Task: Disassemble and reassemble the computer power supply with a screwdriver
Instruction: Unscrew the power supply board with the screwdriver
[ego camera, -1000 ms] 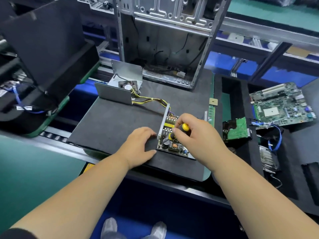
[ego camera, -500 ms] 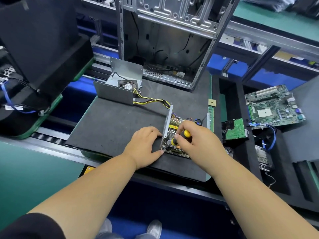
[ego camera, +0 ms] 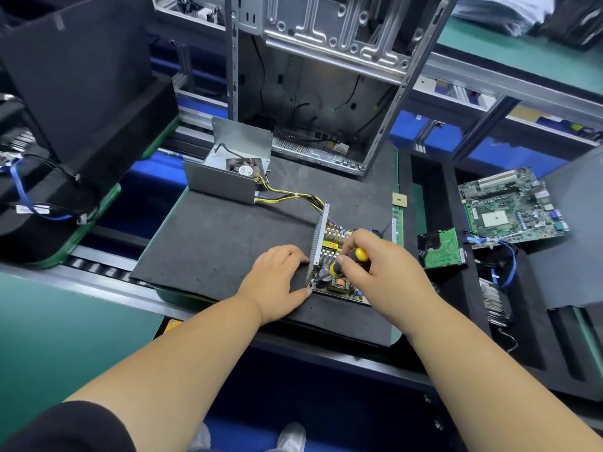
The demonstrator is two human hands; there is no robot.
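While right hand (ego camera: 388, 272) fingers pinch the screwdriver (ego camera: 342, 264) over the power supply board (ego camera: 329, 256), left hand (ego camera: 277, 282) fingers flat beside it

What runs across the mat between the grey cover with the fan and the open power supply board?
A bundle of yellow and black wires links the fan cover to the board, seen in the head view.

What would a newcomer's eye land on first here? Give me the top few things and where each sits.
First, the right hand gripping a yellow-and-black screwdriver over the opened power supply board at the near edge of the black mat, with the left hand resting against its metal side. Behind stands the stripped computer case; a green motherboard lies far right.
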